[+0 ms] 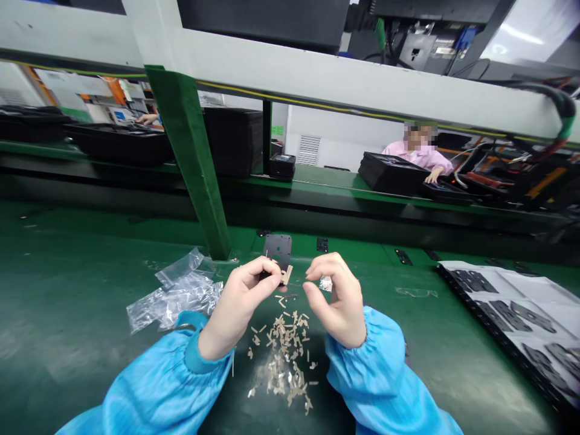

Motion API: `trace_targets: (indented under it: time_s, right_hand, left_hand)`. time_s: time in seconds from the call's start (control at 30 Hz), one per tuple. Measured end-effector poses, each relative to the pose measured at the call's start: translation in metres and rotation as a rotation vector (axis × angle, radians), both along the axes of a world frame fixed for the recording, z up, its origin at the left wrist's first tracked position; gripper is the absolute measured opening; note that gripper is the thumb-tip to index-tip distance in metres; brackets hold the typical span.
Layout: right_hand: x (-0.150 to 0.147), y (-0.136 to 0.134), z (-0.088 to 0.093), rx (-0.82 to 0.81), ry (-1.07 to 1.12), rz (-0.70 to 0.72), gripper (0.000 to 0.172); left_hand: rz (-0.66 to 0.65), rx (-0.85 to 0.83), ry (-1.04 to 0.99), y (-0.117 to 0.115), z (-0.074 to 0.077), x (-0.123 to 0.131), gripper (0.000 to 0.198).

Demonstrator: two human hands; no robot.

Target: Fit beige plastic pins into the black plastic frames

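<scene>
My left hand (238, 299) is closed in a pinch on a small dark flat plate (277, 249), held upright above the green bench, with a small beige strip (286, 275) at its lower edge. My right hand (335, 299) hovers just right of it, fingers curled, thumb and forefinger close together; whether anything is between them I cannot make out. Below both hands lies a heap of several beige strips (285, 353). Both arms wear blue sleeves.
Crumpled clear plastic bags (176, 293) lie to the left. A tray (521, 314) with several dark plates sits at the right. A green post (193, 163) rises behind. Across the line, a person in pink (419, 157) works beside black trays (392, 172).
</scene>
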State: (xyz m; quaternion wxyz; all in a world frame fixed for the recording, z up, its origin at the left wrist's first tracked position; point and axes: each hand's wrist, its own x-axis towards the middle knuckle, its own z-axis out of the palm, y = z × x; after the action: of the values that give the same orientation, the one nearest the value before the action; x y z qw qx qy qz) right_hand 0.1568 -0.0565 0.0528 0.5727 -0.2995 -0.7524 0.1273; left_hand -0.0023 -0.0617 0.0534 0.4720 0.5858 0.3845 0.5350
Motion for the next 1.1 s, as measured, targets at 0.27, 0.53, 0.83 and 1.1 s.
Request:
trace_targets:
  time_s: [0.27, 0.53, 0.83, 1.1]
  right_hand:
    - [-0.008, 0.008, -0.010, -0.517, 0.400, 0.142, 0.012]
    - [-0.007, 0.001, -0.004, -0.308, 0.228, -0.068, 0.009]
    - [-0.009, -0.007, -0.001, -0.138, 0.139, -0.150, 0.013]
    - [-0.010, -0.008, 0.000, -0.036, 0.079, -0.160, 0.013]
  left_hand:
    - [0.057, 0.113, 0.133, -0.002, 0.000, 0.003, 0.012]
    - [0.094, 0.325, 0.442, -0.010, 0.001, 0.004, 0.013]
    - [0.247, 0.611, 0.655, -0.017, 0.003, 0.008, 0.014]
    - [0.288, 0.703, 0.699, -0.022, 0.003, 0.007, 0.014]
